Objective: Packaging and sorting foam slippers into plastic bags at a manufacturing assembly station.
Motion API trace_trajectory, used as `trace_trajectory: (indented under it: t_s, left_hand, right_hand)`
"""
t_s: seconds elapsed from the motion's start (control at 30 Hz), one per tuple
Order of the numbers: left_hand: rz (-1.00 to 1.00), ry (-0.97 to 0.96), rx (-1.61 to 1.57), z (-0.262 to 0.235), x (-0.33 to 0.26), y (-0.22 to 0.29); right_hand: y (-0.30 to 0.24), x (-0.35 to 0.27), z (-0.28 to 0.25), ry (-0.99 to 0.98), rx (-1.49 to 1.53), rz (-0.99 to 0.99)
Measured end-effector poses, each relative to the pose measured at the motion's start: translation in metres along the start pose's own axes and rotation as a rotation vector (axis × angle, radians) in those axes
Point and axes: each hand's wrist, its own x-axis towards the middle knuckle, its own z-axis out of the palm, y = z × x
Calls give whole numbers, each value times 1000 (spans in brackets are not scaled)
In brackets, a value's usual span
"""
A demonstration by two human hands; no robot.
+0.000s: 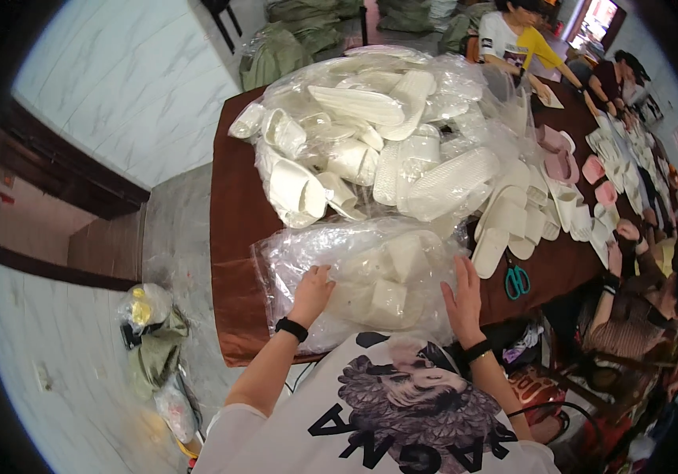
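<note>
In front of me lies a pair of cream slide slippers (387, 300) inside a clear plastic bag (337, 312). My left hand (313, 294) rests on the bag's left part, fingers loosely bent and apart, on top of the crinkled film. At the bag's right edge, my right hand (463, 296) has its fingers stretched out and grips nothing that I can see. Just beyond rises a big heap of white slippers (355, 162), many wrapped in clear film.
Unwrapped white slippers (505, 217) and teal-handled scissors (517, 282) lie to the right on the brown-covered table (238, 237). Pink slippers (558, 154) are farther along. Other people (529, 47) work along the far and right sides. Sacks (276, 59) stand behind the table.
</note>
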Motion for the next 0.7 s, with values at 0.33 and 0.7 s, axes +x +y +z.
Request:
trace_trajectory:
  t_s: [0.33,0.7]
  left_hand:
    - [-516,-400,-686,7,30,-5]
    - [-506,-697,-1090,-16,12,22]
  right_hand:
    - [17,-6,23,-45,467,238]
    - [29,-9,35,46,249,89]
